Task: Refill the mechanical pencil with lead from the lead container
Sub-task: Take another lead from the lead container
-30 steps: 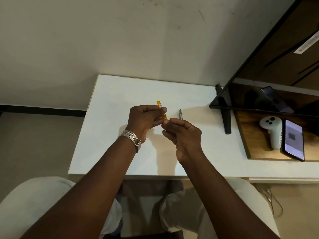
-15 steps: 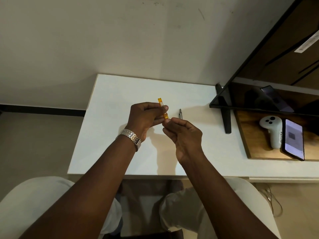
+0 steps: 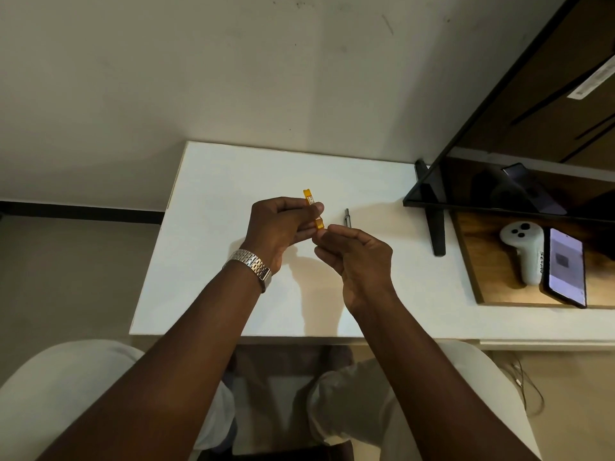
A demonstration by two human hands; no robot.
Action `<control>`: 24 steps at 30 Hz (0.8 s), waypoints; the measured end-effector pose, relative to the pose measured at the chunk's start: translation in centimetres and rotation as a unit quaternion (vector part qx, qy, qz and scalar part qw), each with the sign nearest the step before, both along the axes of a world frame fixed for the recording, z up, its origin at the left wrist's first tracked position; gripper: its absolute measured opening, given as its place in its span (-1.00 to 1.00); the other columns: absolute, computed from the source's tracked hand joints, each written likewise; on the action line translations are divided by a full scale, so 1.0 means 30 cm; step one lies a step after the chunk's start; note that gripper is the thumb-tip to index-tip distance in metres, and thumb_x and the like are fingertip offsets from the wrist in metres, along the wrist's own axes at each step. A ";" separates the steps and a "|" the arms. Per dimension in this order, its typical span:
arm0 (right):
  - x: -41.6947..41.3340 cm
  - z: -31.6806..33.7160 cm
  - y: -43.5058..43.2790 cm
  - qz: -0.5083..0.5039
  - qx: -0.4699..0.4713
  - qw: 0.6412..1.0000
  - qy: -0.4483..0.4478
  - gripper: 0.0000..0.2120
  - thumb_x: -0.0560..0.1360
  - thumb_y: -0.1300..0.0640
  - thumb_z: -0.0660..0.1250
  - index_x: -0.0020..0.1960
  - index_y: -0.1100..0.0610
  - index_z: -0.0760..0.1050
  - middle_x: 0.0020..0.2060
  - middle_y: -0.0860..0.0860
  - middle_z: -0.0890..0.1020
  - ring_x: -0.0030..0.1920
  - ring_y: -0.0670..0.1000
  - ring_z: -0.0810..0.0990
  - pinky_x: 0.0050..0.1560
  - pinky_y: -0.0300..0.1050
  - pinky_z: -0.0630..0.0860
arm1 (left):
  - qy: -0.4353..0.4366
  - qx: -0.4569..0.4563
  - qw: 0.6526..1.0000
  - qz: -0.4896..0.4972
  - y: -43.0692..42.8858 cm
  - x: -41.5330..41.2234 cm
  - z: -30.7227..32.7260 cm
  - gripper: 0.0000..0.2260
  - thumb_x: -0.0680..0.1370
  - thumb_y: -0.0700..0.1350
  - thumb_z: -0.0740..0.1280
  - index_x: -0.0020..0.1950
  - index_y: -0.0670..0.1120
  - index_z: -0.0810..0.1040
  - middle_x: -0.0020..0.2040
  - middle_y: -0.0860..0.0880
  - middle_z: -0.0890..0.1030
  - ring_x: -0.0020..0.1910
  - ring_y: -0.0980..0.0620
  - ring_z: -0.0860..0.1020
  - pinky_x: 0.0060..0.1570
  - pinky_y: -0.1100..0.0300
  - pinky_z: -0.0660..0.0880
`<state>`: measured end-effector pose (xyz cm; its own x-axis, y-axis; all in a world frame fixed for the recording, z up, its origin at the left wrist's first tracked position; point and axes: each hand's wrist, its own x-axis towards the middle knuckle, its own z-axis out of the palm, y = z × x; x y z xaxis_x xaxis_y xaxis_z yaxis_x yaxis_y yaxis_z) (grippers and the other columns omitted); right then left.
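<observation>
Above the white counter point(image 3: 216, 194), the left hand point(image 3: 283, 227) grips the orange lead container point(image 3: 309, 197), fingers curled round its middle. The right hand point(image 3: 359, 257) pinches its near end. A small grey piece point(image 3: 347, 217) lies just right of them.

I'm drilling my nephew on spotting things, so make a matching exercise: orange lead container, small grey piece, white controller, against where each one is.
1 orange lead container
2 small grey piece
3 white controller

A on the wooden tray
B held in the left hand
C lying on the white table

Pairs: 1-B, 2-C, 3-A
</observation>
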<state>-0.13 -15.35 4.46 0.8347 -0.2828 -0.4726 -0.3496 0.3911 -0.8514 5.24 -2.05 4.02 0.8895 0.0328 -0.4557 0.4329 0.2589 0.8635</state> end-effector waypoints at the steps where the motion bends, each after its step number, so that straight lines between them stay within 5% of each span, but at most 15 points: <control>1: -0.001 -0.001 -0.001 0.001 0.002 1.000 -0.001 -0.89 0.47 0.40 0.52 -0.09 0.22 0.71 -0.21 0.18 0.78 -0.11 0.20 0.80 -0.07 -0.02 0.75 | 0.000 -0.002 1.000 0.000 0.000 0.000 -0.001 -0.71 0.47 -0.26 0.60 0.15 -0.29 0.69 0.04 -0.25 0.77 -0.15 -0.07 0.76 -0.13 0.16 0.73; 12: -0.003 -0.004 -0.011 0.002 0.010 1.000 -0.012 -0.88 0.46 0.35 0.55 -0.01 0.25 0.71 -0.13 0.19 0.78 -0.10 0.19 0.80 -0.03 0.00 0.75 | -0.008 0.005 1.000 -0.019 -0.002 0.010 0.002 -0.71 0.46 -0.26 0.60 0.14 -0.30 0.69 0.01 -0.23 0.78 -0.15 -0.06 0.77 -0.17 0.19 0.71; 24: 0.006 -0.046 0.013 0.054 -0.116 0.989 -0.078 -0.90 0.47 0.23 0.58 -0.01 0.19 0.76 -0.20 0.12 0.79 -0.13 0.14 0.80 -0.12 -0.06 0.73 | 0.014 0.037 0.997 -0.060 0.040 0.027 -0.003 -0.74 0.46 -0.18 0.62 0.10 -0.22 0.73 -0.09 -0.07 0.81 -0.22 0.06 0.78 -0.18 0.12 0.67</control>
